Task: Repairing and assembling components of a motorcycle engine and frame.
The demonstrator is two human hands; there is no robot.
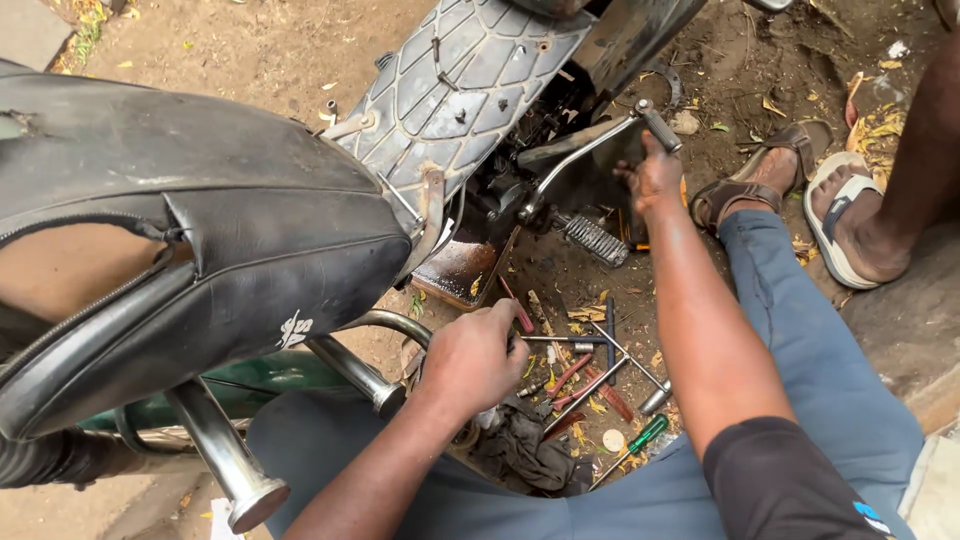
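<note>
A person sits on the dirt ground (300, 50) next to a scooter lying on its side. The black seat (200, 230) fills the left side. The grey ribbed footboard (470, 80) is far and in the middle.

There is no box or tray here. The tools (590, 375) just lie in a loose pile on the ground, near the person's knees. In the pile are thin metal rods, some red-handled tools and a green-handled screwdriver (645, 435). A dark rag (525, 450) lies near them.

The left hand (475, 355) is over the near edge of the tool pile. Its fingers (505, 325) are curled in tight, like a fist. A red-handled tool (520, 312) pokes out just past them, but it is hard to tell if the fingers really hold it.

The right hand (655, 175) is far out, by the dark engine parts. It is just under the black rubber end of the silver kick lever (590, 150). Its fingers are bent and look like they press on the dark metal there. You cannot tell if they grip anything.

A ribbed metal foot peg (595, 240) sticks out just near of the lever.

On the far right, two feet in sandals (800, 195) rest on the ground. One sandal is brown and one is white.
</note>
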